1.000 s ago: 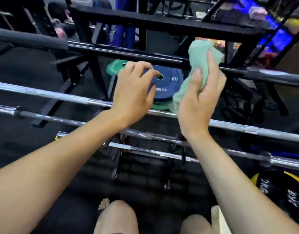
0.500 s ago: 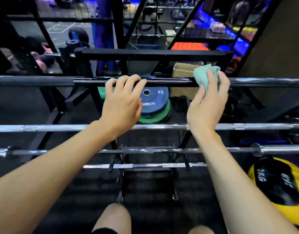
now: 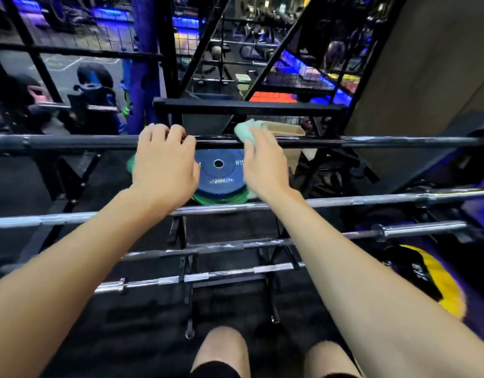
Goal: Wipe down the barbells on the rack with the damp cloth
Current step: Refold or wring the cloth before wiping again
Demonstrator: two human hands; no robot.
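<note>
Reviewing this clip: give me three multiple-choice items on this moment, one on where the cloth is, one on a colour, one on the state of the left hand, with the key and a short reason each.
1. Where is the cloth?
A. On the floor
B. Against the top barbell under the right hand
C. Draped over the yellow ball

2. What colour is the top weight plate behind the bars?
A. Red
B. White
C. Blue

3. What is the left hand doing?
A. Gripping the top barbell
B. Hanging at the side
C. Holding the cloth

Key: 1 B, the right hand presses the cloth onto the top barbell. 2 C, the weight plate is blue. 3 A, the left hand has its fingers curled over that bar.
</note>
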